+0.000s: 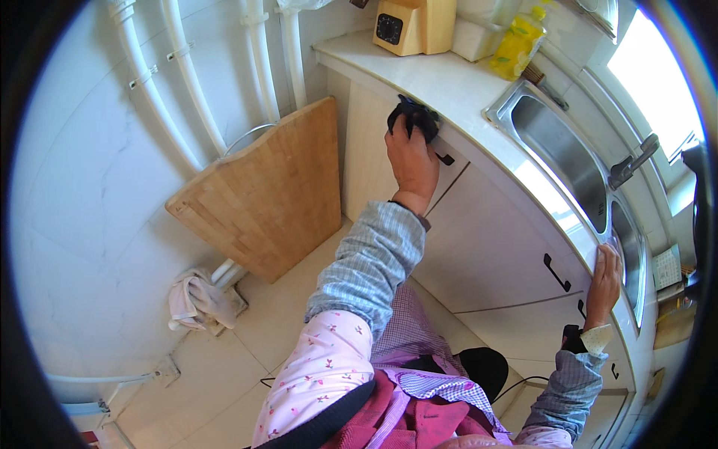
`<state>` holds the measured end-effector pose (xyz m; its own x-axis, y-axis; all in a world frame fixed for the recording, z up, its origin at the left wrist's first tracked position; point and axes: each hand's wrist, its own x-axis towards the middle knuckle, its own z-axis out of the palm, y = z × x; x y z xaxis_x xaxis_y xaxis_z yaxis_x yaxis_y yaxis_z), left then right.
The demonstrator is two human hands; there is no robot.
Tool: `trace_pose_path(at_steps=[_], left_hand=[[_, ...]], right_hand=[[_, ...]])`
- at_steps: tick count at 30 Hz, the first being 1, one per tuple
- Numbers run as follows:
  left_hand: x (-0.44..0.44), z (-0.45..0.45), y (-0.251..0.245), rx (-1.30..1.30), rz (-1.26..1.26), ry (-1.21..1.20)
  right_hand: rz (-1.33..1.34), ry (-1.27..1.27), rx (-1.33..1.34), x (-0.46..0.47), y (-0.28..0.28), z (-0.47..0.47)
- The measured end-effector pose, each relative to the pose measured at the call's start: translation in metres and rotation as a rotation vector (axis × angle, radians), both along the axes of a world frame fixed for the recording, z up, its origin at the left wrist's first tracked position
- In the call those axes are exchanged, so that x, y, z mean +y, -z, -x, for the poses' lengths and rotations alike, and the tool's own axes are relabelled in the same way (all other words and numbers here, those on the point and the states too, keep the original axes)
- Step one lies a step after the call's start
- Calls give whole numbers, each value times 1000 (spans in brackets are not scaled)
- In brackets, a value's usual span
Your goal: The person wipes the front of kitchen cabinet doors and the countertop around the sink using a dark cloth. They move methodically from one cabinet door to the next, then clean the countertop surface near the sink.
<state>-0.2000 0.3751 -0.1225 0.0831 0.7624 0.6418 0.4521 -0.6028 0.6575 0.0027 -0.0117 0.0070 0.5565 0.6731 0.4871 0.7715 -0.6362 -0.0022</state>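
Note:
My left hand (413, 165) is closed around a crumpled black cloth (419, 115). It presses the cloth against the upper front of a pale cabinet (370, 151), just under the countertop edge. A black handle (445, 159) sits beside the wrist. Over on the right, my right hand (606, 283) rests with extended fingers on the edge of the white countertop (449, 78), beside the steel double sink (566, 151). Nothing shows in that hand, and its thumb is hidden.
A large wooden board (269, 191) leans against white pipes (193, 84) at left. A rag (199, 303) hangs near the floor. On the counter stand a wooden block with a dial (412, 28) and a yellow soap bottle (519, 45). A faucet (634, 161) rises behind the sink.

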Motion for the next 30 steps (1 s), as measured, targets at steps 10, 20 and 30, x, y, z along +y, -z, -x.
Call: trace_pose_path(at_steps=[10,20,30], left_hand=[[10,22,-6,76,-67,65],[62,67,43,-431,451,68],[90,3,86,-279,219,77]], right_hand=[[45,63,-7,1,-7,9],[38,88,25,-6,-13,12],[76,73,53,-10,-25,21]])
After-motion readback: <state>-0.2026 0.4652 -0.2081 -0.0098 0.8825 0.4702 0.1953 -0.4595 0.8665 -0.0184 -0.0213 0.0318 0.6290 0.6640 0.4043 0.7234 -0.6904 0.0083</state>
